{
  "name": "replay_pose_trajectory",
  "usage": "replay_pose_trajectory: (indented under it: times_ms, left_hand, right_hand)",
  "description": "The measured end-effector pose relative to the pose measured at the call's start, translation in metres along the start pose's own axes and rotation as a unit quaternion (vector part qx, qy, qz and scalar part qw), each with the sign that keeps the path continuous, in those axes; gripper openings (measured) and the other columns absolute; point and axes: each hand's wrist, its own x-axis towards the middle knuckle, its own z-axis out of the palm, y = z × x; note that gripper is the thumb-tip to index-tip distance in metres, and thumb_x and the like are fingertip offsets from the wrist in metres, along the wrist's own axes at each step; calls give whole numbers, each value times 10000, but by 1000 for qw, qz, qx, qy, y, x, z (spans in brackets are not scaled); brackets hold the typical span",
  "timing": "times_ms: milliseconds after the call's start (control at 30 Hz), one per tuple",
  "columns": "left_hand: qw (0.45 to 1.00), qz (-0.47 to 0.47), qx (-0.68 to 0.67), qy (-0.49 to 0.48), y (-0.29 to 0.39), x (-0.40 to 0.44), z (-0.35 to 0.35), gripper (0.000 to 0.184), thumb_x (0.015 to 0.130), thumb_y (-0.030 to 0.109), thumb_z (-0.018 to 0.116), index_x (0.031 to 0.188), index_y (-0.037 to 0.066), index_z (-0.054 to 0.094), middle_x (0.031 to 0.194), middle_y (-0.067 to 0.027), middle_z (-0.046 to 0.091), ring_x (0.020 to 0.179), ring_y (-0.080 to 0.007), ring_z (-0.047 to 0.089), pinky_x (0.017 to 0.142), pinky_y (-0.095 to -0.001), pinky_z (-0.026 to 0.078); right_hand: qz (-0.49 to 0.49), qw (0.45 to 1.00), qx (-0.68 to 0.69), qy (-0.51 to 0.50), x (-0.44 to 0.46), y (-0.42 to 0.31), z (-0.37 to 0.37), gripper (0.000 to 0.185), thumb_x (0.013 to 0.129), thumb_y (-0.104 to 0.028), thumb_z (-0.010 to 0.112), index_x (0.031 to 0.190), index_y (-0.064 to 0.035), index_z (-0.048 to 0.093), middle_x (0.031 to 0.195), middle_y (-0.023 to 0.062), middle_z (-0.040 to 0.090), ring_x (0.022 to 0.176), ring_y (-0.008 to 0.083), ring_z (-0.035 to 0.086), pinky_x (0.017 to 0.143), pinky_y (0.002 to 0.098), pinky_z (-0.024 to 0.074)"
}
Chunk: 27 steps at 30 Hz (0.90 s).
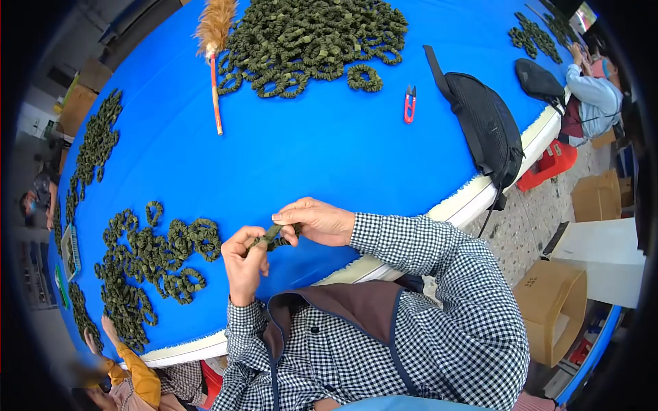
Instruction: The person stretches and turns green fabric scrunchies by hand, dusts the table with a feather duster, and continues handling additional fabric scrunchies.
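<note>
A dark green scrunchie [274, 240] is stretched between my two hands, just above the near edge of the blue-covered table. My left hand [245, 260] pinches one side of it with bent fingers. My right hand [319, 220] grips the other side between thumb and forefinger. Left of my left hand lies a loose heap of similar green scrunchies [154, 257]. At the far side of the table a larger pile of scrunchies [315, 38] is spread out, with a single scrunchie [364, 78] at its near edge. My fingers cover part of the held scrunchie.
Red thread snips [410, 106] lie near a black waist bag [483, 123] at the right. A feather duster [216, 89] rests beside the far pile. Co-workers sit at the left [137, 377] and far right [596, 96]. Cardboard boxes [548, 305] stand on the floor.
</note>
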Motion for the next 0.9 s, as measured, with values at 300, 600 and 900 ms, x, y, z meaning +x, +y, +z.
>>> replay_pose_trajectory:
  times_ms: [300, 600, 900]
  left_hand:
    - [993, 108, -32, 38, -11, 18, 15, 206, 885, 52, 578, 1082, -5, 583, 669, -62, 598, 523, -90, 511, 415, -197, 426]
    - [990, 47, 93, 100, 5, 11, 34, 306, 910, 115, 617, 1184, 11, 529, 872, -103, 640, 713, -124, 582, 488, -199, 493]
    - [998, 41, 51, 16, -4, 10, 29, 298, 918, 92, 597, 1197, 30, 512, 869, -115, 643, 656, -112, 569, 444, -177, 446]
  right_hand:
    - [-75, 992, -85, 56, 2, -4, 5, 265, 968, -238, 529, 793, -76, 644, 718, 33, 587, 677, 129, 544, 687, 256, 436]
    - [-235, 823, -490, 164, 0, 7, 9, 291, 999, -250, 463, 882, -51, 640, 743, 29, 603, 782, 139, 494, 738, 254, 416]
    - [-130, 897, -409, 108, -1, -1, 4, 286, 996, -253, 471, 869, -59, 639, 747, 24, 589, 785, 132, 491, 736, 246, 414]
